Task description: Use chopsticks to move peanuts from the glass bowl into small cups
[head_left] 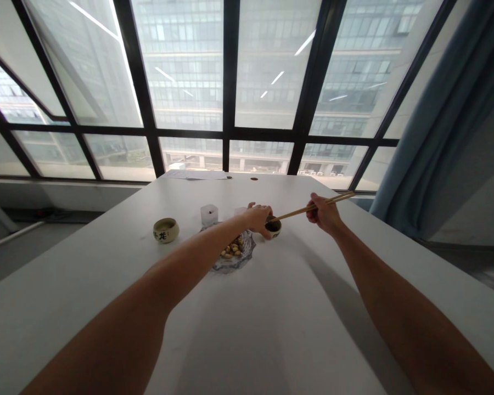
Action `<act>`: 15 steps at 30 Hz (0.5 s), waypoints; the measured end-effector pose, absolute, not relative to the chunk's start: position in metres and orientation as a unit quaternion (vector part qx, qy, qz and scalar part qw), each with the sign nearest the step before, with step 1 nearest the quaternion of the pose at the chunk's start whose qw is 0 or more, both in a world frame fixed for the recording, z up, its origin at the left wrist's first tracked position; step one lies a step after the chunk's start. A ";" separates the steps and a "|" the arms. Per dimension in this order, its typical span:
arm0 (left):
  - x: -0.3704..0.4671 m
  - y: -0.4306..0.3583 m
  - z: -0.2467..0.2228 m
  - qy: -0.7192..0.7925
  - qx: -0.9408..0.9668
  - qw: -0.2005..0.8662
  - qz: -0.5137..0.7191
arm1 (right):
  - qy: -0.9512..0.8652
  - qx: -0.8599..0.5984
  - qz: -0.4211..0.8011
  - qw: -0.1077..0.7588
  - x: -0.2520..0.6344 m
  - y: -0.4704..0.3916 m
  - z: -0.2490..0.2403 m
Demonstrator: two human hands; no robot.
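Note:
My left hand (pixel 260 219) reaches across the glass dish and holds a small ceramic cup (pixel 275 228) by its left side. In my right hand (pixel 323 213) is a pair of wooden chopsticks (pixel 298 212), slanting down to the left with the tips at the cup's mouth. The cup's contents look dark and cannot be made out. Partly hidden under my left forearm, the clear glass dish (pixel 247 253) bears several nuts in shells (pixel 231 250).
A second ceramic cup (pixel 166 230) with dark characters stands at the left. Behind the dish is a small white container (pixel 209 215), with another pale one (pixel 239 210) partly behind my left hand. Papers (pixel 197 175) lie at the far edge of the white table (pixel 247 329).

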State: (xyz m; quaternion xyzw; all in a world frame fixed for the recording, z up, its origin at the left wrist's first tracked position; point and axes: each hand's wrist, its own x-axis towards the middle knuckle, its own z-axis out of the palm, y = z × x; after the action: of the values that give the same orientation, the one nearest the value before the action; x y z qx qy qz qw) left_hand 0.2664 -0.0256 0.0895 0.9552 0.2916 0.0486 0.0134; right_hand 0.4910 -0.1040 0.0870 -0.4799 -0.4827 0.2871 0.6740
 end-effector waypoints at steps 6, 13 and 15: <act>0.265 -0.024 0.092 0.308 0.951 0.010 0.037 | -0.553 -0.522 0.164 0.628 0.485 -0.115 0.093; 0.256 -0.026 0.097 0.325 0.945 0.027 0.007 | -0.541 -0.504 0.125 0.662 0.476 -0.120 0.108; 0.246 -0.023 0.099 0.315 0.948 0.029 0.020 | -0.522 -0.482 0.126 0.693 0.471 -0.121 0.112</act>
State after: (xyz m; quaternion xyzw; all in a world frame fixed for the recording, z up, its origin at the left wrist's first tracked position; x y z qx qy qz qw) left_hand 0.2462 -0.0226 0.0994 0.9485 0.3149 0.0199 0.0288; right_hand 0.4709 -0.1206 0.1125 -0.4817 -0.5216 0.1261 0.6928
